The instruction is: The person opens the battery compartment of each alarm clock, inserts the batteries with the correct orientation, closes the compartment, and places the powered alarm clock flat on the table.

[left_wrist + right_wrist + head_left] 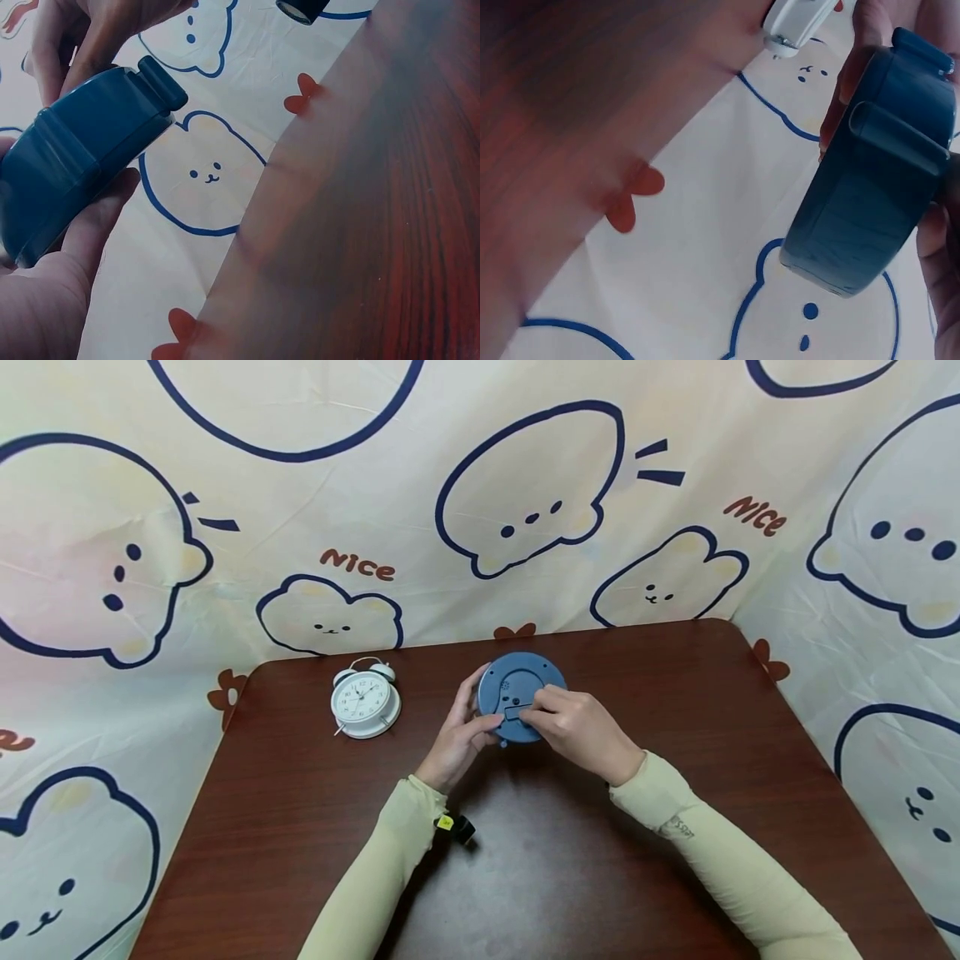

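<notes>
A round blue clock [521, 670] is held above the table, its back with a rectangular battery cover [516, 712] facing up. My left hand [465, 718] grips its left side, thumb on the back near the cover. From the right, my right hand [581, 722] has curled fingers and thumb at the cover; the fingertips' exact hold is partly hidden. In the left wrist view, the thick rim of the blue clock [82, 142] rests between thumb and fingers. The right wrist view shows the blue clock [870, 202] edge-on, hiding much of both hands.
A white twin-bell alarm clock [360, 697] stands at the left back of the brown table [300, 827]. Behind and beside the table hangs a cartoon-printed cloth [525, 593]. A small black device with a yellow mark [457, 828] sits at my left wrist.
</notes>
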Tool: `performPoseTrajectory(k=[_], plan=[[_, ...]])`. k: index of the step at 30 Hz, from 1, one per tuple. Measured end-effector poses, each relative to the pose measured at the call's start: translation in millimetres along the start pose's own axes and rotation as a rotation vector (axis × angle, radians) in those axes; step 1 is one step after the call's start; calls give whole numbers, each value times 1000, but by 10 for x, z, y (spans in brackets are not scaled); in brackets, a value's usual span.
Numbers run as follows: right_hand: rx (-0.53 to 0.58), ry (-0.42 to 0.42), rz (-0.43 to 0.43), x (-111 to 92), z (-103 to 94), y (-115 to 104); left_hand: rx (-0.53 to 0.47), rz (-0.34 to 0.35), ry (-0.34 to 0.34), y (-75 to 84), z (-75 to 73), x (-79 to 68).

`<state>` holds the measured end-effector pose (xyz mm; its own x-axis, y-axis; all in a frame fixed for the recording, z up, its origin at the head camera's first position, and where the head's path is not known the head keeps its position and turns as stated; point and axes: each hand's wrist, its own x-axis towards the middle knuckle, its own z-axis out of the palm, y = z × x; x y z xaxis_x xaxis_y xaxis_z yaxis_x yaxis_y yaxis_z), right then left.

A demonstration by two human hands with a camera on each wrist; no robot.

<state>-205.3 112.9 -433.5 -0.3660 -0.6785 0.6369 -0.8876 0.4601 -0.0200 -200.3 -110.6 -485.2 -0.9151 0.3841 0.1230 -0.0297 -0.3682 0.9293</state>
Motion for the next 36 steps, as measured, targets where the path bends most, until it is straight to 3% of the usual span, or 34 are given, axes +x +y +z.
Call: performPoseTrajectory(k=[4, 15, 24, 36], plan=[[-44, 0, -7, 13, 3, -33, -2, 0, -3, 1, 3, -9], [8, -86, 60, 11, -18, -28, 9, -6, -3, -3, -4, -9], [-26, -93, 95, 12, -26, -85, 30, 2, 0, -1, -23, -8], [-174, -124, -60, -58, 2, -63, 0, 22, 23, 34, -55, 9]])
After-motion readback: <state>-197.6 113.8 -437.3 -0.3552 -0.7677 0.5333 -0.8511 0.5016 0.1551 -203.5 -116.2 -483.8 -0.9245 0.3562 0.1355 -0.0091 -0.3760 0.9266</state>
